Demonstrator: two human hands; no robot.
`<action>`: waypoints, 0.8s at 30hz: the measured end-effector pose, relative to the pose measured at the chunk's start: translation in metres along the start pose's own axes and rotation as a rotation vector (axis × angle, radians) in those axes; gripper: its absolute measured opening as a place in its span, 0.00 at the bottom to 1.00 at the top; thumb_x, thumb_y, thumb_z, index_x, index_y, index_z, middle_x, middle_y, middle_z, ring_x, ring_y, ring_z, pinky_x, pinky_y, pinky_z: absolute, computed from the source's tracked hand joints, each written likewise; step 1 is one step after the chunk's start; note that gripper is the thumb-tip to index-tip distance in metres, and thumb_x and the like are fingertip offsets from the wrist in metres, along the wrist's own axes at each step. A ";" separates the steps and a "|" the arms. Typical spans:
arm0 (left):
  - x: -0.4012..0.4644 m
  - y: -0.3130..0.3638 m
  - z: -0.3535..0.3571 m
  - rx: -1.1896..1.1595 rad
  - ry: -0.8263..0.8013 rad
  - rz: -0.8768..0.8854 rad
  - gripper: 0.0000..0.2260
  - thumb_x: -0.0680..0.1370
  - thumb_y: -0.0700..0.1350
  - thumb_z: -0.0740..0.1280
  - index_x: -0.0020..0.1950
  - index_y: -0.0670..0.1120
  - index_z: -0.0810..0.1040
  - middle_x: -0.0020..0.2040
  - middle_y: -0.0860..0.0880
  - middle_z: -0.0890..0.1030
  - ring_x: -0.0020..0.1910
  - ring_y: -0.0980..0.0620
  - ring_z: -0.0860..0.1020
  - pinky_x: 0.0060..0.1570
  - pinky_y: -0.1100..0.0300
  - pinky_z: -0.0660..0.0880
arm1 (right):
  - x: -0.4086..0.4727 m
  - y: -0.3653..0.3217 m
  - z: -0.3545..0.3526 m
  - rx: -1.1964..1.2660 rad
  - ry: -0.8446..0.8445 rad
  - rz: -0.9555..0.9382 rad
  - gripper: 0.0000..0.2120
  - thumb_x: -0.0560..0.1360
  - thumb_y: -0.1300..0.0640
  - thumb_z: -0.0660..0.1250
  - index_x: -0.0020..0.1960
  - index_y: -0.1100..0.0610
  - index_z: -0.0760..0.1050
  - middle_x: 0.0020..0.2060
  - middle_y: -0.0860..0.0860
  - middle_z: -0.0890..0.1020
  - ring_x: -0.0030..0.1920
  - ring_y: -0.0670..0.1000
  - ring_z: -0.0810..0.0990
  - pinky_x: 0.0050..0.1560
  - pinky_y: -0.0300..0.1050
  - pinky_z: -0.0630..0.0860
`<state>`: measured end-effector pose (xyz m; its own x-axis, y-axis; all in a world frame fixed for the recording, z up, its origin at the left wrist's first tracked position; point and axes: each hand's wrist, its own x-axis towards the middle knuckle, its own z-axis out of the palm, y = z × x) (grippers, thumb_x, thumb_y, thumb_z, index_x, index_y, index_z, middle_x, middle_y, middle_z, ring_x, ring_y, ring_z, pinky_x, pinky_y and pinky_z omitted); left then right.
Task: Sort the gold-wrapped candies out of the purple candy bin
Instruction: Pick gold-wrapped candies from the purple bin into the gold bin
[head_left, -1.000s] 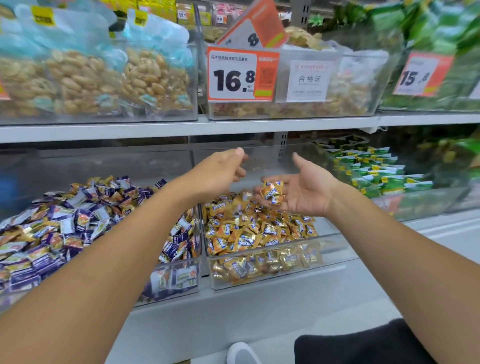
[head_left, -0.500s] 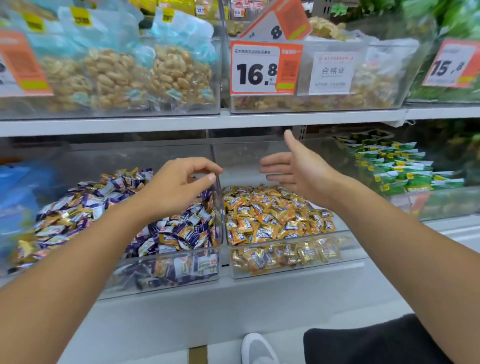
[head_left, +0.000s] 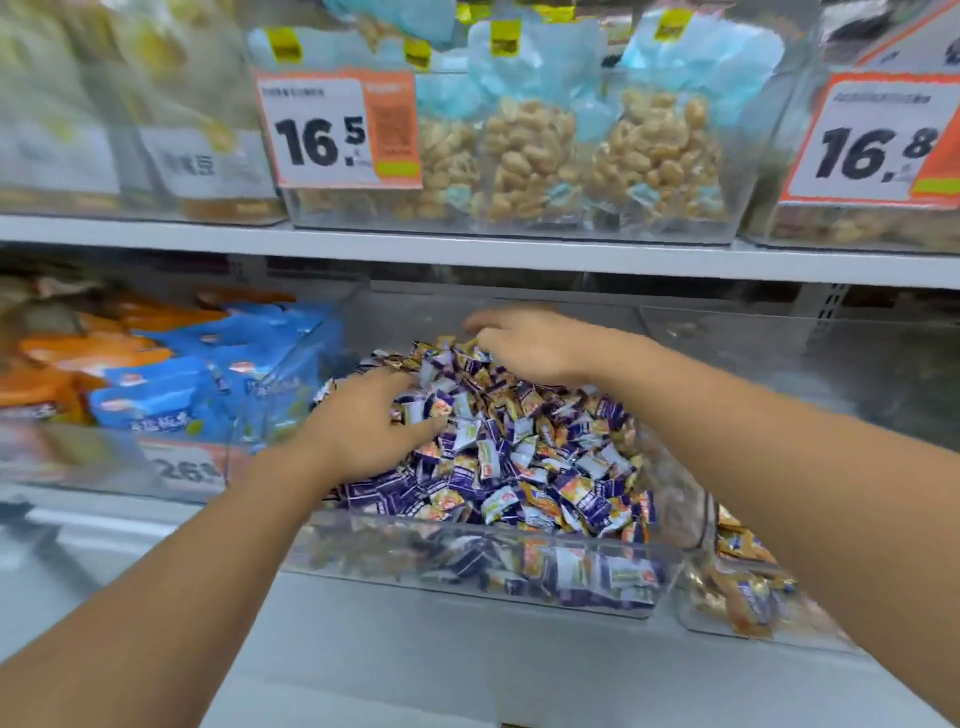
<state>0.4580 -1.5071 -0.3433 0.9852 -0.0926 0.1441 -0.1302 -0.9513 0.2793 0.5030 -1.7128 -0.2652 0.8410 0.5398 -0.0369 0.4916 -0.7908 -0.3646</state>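
The clear purple candy bin (head_left: 483, 587) sits on the lower shelf, heaped with purple-wrapped candies (head_left: 545, 452) and a few gold-wrapped candies (head_left: 540, 491) mixed in. My left hand (head_left: 371, 426) lies palm down on the pile's left side, fingers spread into the wrappers. My right hand (head_left: 530, 340) reaches over the back of the heap, fingers curled down onto the candies there. Whether either hand grips a candy is hidden by the fingers. The gold candy bin (head_left: 748, 597) shows partly at the right, behind my right forearm.
A bin of blue and orange snack packs (head_left: 171, 384) stands to the left. The upper shelf (head_left: 467, 249) carries bins of bagged peanuts (head_left: 571, 156) with orange price tags (head_left: 337, 130) close above my hands. White shelf front below.
My right hand tipped its gold candies into the gold bin, then both hands swung left into the purple candy pile. My head turned left, so the purple bin is now centred.
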 end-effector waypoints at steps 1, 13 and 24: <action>-0.001 -0.004 -0.001 -0.018 0.016 0.019 0.31 0.76 0.65 0.65 0.72 0.48 0.72 0.70 0.48 0.74 0.68 0.48 0.73 0.66 0.55 0.69 | 0.020 -0.005 0.002 -0.003 -0.061 -0.019 0.22 0.86 0.53 0.48 0.79 0.53 0.61 0.78 0.50 0.62 0.77 0.51 0.60 0.71 0.38 0.56; 0.005 -0.026 -0.016 -0.470 0.228 -0.267 0.10 0.82 0.45 0.53 0.56 0.43 0.71 0.54 0.43 0.76 0.54 0.42 0.73 0.53 0.49 0.70 | 0.111 -0.050 0.040 0.048 -0.394 -0.027 0.18 0.85 0.46 0.51 0.54 0.55 0.76 0.55 0.55 0.81 0.46 0.52 0.78 0.49 0.40 0.73; -0.009 -0.019 -0.012 -0.835 -0.064 -0.133 0.14 0.81 0.32 0.59 0.52 0.48 0.80 0.50 0.46 0.81 0.45 0.54 0.76 0.41 0.68 0.71 | 0.019 -0.002 0.020 -0.019 -0.266 -0.132 0.11 0.79 0.53 0.64 0.58 0.45 0.81 0.46 0.46 0.85 0.44 0.56 0.85 0.51 0.54 0.82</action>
<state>0.4503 -1.4848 -0.3387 0.9993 -0.0358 0.0133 -0.0274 -0.4283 0.9032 0.5133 -1.6950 -0.2832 0.6823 0.6927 -0.2339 0.5988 -0.7130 -0.3649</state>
